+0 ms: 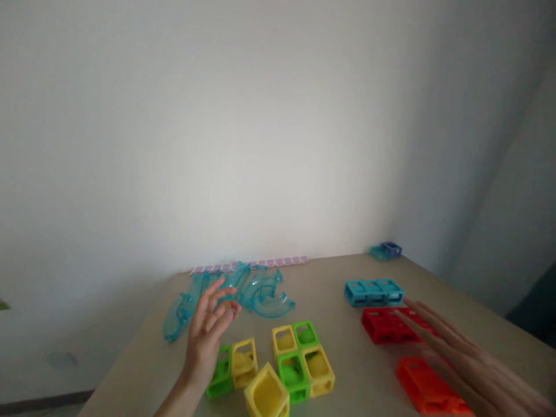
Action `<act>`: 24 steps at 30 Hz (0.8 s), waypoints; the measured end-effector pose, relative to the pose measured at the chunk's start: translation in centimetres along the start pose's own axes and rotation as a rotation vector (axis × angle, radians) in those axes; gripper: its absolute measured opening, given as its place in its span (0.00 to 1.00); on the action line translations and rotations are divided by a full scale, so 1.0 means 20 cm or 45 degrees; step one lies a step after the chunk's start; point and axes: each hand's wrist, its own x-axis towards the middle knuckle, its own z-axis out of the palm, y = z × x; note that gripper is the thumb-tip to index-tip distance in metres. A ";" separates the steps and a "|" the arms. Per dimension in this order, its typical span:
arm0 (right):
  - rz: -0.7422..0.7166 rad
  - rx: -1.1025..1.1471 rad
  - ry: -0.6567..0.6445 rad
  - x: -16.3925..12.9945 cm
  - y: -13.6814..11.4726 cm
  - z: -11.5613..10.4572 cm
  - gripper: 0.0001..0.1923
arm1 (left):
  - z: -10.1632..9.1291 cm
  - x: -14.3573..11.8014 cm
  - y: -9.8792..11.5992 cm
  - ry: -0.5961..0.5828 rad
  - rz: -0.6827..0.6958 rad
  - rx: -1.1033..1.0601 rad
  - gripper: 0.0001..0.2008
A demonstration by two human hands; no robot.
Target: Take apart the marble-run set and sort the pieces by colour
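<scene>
My left hand (208, 327) is raised over the left of the table, fingers apart and a little curled, with nothing in it. Below it lie a green cube (222, 373) and a yellow cube (244, 362), side by side. Closer to me a single yellow cube (267, 394) sits turned at an angle. Right of that, green and yellow cubes form a two-by-two block (293, 376). My right hand (460, 353), blurred, is stretched out above a red row of cubes (386, 325) and an orange row (423, 385), partly hiding both; whether it touches them I cannot tell.
Clear blue track pieces (271, 304) are heaped at the back left, before a purple-patterned strip (278, 262) along the wall. A teal row of cubes (374, 292) lies behind the red one. In the far right corner stands a dark blue cube (391, 249) beside a teal piece.
</scene>
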 end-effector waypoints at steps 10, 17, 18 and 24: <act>0.001 -0.079 -0.276 0.15 -0.13 0.02 0.32 | -0.01 0.02 -0.01 -0.033 0.010 -0.037 0.25; -0.015 -0.135 -0.201 0.34 -0.09 0.09 0.29 | 0.00 0.01 0.00 0.003 -0.013 -0.021 0.26; -0.029 -0.125 -0.216 0.35 -0.08 0.11 0.29 | 0.00 0.01 0.01 0.014 -0.028 -0.011 0.26; -0.117 -0.124 -0.269 0.36 0.04 0.16 0.28 | 0.00 0.02 0.00 0.008 -0.048 0.058 0.26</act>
